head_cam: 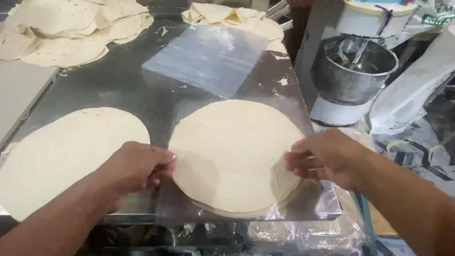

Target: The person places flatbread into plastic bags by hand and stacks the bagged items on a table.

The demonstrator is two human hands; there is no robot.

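a stack of round flatbreads [232, 156] is seen near the front right corner of the steel table [125, 84], resting on a clear plastic sheet [312, 205] that overhangs the front edge. the stack is judged to sit close enough to that edge for a slide off the table to be possible, the slick plastic beneath it being the likely cause. a second risk is noted: the thin top sheet could crease or tear if pressed unevenly from the two sides.

the left hand [139, 166] is placed against the stack's left rim, fingers curled loosely together and touching the edge; nothing is clamped in it as far as can be told. the right hand [323, 155] is set against the right rim, fingers [298, 160] slightly spread and bent, tips resting on the top sheet's edge. whether any sheet is pinched there cannot be told.

a second round flatbread [67, 160] lies just beside the left hand, toward the front left corner, partly covered by the forearm. a loose pile of flatbreads [68, 20] is noted at the back left, a smaller heap [235, 19] at the back edge, and another plastic sheet [208, 58] between them. a mixer bowl [352, 68] stands off the right edge.
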